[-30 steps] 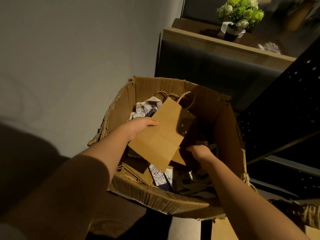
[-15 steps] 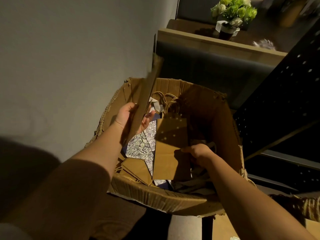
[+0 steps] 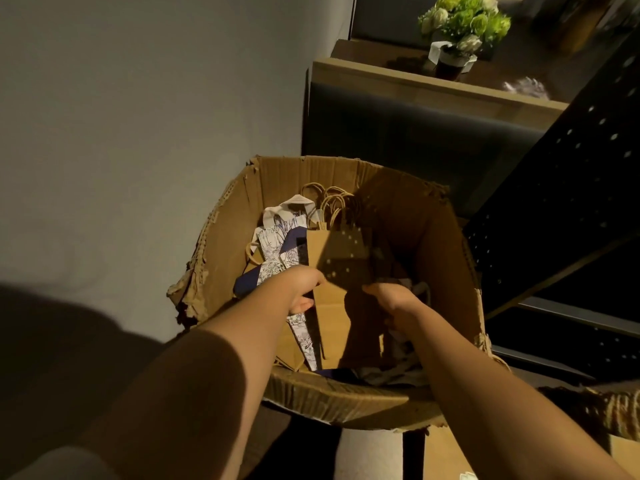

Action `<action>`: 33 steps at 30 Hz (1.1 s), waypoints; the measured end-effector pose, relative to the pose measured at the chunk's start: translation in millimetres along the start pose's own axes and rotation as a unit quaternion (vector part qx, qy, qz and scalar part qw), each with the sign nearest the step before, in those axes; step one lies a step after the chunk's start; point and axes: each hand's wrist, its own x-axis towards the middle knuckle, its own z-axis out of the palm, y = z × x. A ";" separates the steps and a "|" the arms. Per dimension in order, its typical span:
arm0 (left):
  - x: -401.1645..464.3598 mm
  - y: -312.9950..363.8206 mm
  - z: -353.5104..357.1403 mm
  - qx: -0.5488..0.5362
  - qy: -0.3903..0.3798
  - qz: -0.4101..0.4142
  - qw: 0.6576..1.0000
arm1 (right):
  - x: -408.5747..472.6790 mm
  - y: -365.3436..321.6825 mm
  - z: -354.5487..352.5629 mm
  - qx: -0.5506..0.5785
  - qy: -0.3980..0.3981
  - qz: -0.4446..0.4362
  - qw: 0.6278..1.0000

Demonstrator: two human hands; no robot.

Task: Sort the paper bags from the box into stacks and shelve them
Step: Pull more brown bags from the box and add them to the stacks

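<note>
Torn cardboard box [image 3: 346,400] holds mixed bags. Plain brown bag [image 3: 337,292] flat in box centre, between hands. Left hand [image 3: 301,289] pinches its left edge; right hand [image 3: 389,297] curled at right edge, grip unclear.

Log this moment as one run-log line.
stage: sorting in box | left hand: grips brown paper bag | right hand: grips same bag | shelving: not begun

A plain grey wall [image 3: 138,116] filled the left, dim warm light fell across it, a wooden ledge [image 3: 433,86] held a potted plant [image 3: 464,26], and a dark perforated shelf [image 3: 571,209] stood right.
</note>
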 end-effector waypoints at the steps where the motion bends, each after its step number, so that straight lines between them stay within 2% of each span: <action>1: -0.9 -1.3 2.3 0.007 0.002 0.011 1.000 | 1.0 1.7 -1.2 0.005 0.004 -0.003 1.000; 4: -5.1 -0.8 5.0 0.033 0.040 0.046 0.998 | 4.4 3.7 -6.1 0.008 0.001 -0.008 1.000; 8: -12.6 9.5 4.7 0.058 0.024 0.108 0.992 | 2.3 4.0 -2.2 0.008 -0.029 -0.011 0.999; 13: -38.3 22.5 -6.7 0.024 -0.007 0.211 0.977 | -9.5 -2.6 -2.0 0.095 -0.044 -0.096 0.990; 16: -60.8 27.9 -13.7 -0.002 0.011 0.297 0.955 | -33.1 -16.1 -4.7 0.185 -0.094 -0.162 0.965; 21: -106.0 31.2 -9.4 -0.065 0.070 0.416 0.904 | -99.6 -39.1 -12.3 0.170 -0.097 -0.333 0.922; 24: -137.7 32.4 3.4 -0.071 0.121 0.429 0.893 | -137.0 -45.8 -21.6 0.153 -0.080 -0.416 0.893; 28: -189.7 18.5 26.7 -0.114 0.145 0.487 0.854 | -187.0 -40.9 -39.3 0.127 -0.057 -0.471 0.871; 33: -245.2 -28.9 42.4 -0.180 0.137 0.533 0.815 | -231.7 -8.7 -53.7 0.097 -0.070 -0.515 0.849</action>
